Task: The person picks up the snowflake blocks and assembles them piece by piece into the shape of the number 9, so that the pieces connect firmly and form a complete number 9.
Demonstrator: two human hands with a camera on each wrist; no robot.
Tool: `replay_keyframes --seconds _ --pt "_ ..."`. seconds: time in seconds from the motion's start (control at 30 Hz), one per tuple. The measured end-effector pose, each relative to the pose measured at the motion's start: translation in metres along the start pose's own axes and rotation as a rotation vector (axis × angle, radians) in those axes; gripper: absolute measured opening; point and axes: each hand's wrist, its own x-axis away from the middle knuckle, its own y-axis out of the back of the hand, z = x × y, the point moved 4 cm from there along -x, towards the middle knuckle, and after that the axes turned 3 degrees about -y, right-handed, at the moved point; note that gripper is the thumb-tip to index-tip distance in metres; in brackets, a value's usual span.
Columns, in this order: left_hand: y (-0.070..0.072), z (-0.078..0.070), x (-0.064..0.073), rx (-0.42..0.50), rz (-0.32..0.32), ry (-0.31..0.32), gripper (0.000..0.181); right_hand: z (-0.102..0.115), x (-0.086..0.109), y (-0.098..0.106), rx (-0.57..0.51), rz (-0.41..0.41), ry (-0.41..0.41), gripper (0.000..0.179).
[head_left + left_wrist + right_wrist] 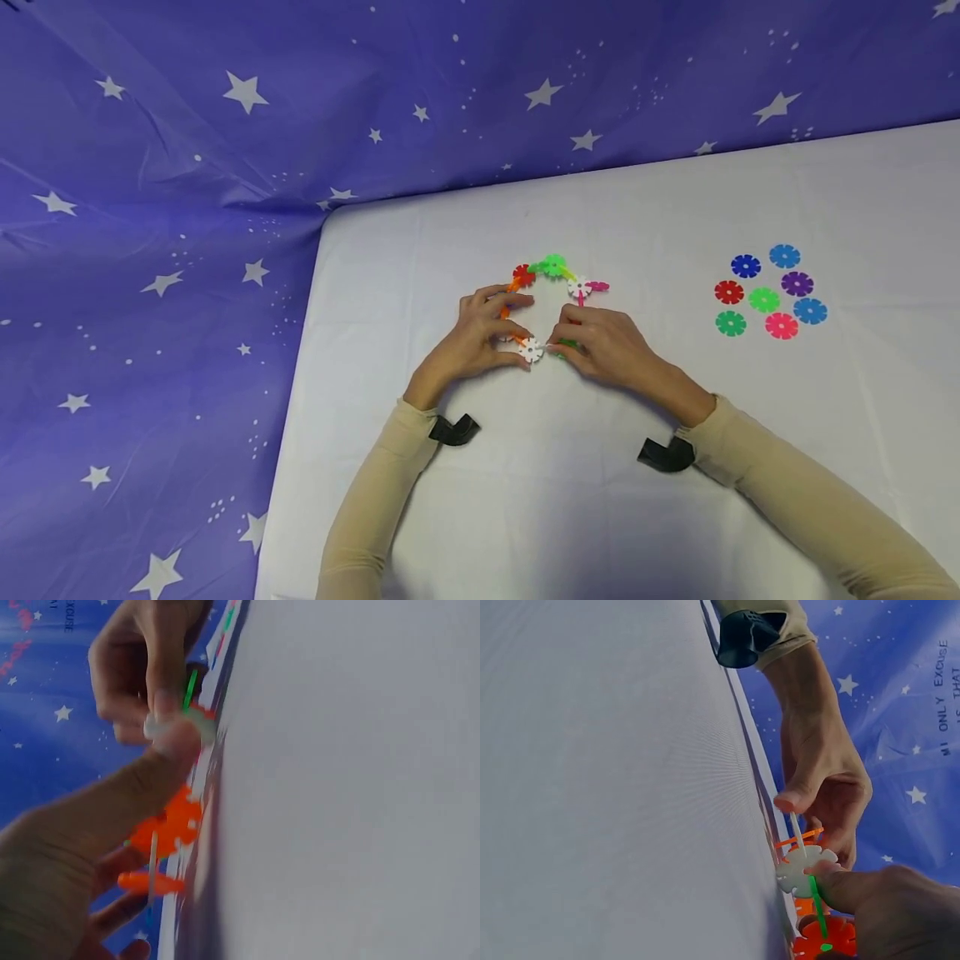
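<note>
"Beige sleeves (367, 517) lie nearest the head camera, slanting in from seven and four o'clock. What do the hands hold?"

"Just off centre toward four o'clock, the left hand (472, 337) pinches a white disc (531, 350) by its rim, thumb opposite finger. The right hand (607, 342) has its fingertips together beside it, though their piece is mostly hidden. From there the chain (555, 266) of slotted discs arcs up through noon, and loose discs (764, 300) lie at three."

"And the left wrist view?"

"At ten o'clock the left thumb covers much of a pale piece, the right fingertips pressed close by. An orange disc (169, 825) sits at six o'clock from it. They look light and stiff, probably a little slick."

"Fragile?"

"The thin teeth might chip or bend if twisted; the flat faces should take pressure better."

"What of the right wrist view?"

"Toward four or five o'clock, the right thumb presses the face of an upright white disc (801, 871); its other fingers cannot be made out. A green disc (819, 907), edge-on, stands at its six. Each piece seems best held by the rim, close to the joined slot, so the light chain doesn't swing."
</note>
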Motion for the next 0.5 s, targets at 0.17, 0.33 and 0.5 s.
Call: replay_keyframes --seconds 0.17,0.33,0.5 --pt "0.010 0.003 0.004 -0.032 0.004 0.038 0.049 0.002 0.001 0.003 0.029 0.029 0.000 0.004" --pt "0.015 0.005 0.004 -0.022 -0.021 0.031 0.043 0.003 0.002 0.008 0.060 0.076 -0.028 0.016" --pt "0.017 0.001 0.003 -0.012 -0.022 0.024 0.043 -0.009 0.005 0.030 -0.012 0.065 -0.082 0.029"
